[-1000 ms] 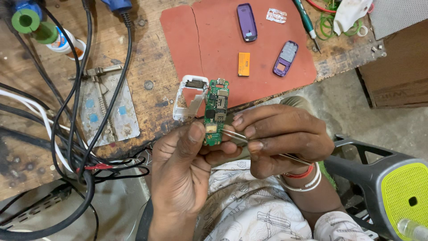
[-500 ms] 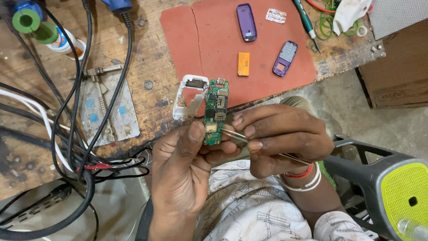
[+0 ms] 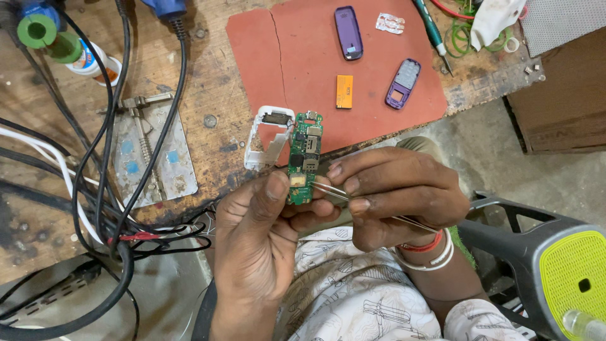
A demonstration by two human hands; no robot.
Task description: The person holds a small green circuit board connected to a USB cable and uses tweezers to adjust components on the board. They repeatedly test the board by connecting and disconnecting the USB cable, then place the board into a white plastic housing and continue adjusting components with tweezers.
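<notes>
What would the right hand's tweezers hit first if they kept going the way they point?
Probably the green circuit board in the left hand; the tweezers in the right hand already seem to reach it.

Soft, even daylight fills the scene, bright without harsh glare. Shadows under the black cables (image 3: 95, 208) on the counter (image 3: 208, 82) are faint. The centre is sharp; the green stool (image 3: 568, 278) at the corner looks slightly stretched.
</notes>
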